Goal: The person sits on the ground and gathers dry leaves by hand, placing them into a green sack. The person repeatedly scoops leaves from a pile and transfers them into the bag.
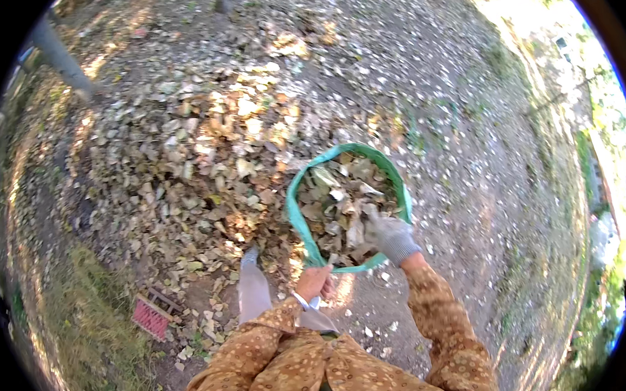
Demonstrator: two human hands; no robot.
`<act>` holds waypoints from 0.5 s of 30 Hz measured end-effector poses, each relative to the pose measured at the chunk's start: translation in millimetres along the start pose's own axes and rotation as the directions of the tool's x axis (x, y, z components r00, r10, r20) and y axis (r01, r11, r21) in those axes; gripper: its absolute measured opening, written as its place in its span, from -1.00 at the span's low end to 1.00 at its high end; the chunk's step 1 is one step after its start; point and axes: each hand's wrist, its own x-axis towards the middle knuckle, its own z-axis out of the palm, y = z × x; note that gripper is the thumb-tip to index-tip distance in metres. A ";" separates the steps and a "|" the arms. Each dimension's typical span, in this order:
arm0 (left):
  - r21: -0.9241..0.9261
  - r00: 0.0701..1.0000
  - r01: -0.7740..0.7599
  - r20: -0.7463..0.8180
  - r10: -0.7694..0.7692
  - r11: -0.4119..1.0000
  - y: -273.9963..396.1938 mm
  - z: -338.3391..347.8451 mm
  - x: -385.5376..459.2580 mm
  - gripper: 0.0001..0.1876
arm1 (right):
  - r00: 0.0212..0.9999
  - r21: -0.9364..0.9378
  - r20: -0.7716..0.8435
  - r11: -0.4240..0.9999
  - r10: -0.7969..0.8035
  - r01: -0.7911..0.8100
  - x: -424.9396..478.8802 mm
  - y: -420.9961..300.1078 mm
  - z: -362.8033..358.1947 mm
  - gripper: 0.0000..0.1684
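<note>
A green fabric bag [295, 209] with a round, wide mouth stands before me, filled with dry leaves [354, 222]. My left hand [315, 283], bare and with a white band at the wrist, pinches the bag's rim on the side near me. My right hand [390, 235] wears a grey knit glove and reaches in over the right side of the rim. It lies on the leaves inside the bag; its fingers are blurred, so whether they hold any leaves is not clear.
A thick heap of fallen leaves [184, 165] spreads left of and beyond the bag. A small stool with a pink woven seat [150, 316] is at the lower left, near dry grass [94, 324]. A tree trunk [61, 57] rises at the upper left.
</note>
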 end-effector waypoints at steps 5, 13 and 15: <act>-0.046 0.993 0.035 -0.107 -0.040 0.998 -27.7 -69.2 -33.6 -0.51 | 0.905 0.603 -0.330 0.797 0.267 -0.015 5.1 -84.5 -14.1 -0.37; -0.082 0.895 -0.310 -0.362 0.262 0.947 -48.9 -207.5 60.8 -0.57 | 0.948 0.849 0.281 0.499 -0.150 -0.173 137.8 -280.3 63.8 0.05; -0.269 0.933 -0.061 -0.358 -0.041 0.961 -25.3 -251.0 96.0 -0.55 | 0.969 0.782 0.139 0.623 -0.202 0.017 206.6 -276.6 118.9 -0.16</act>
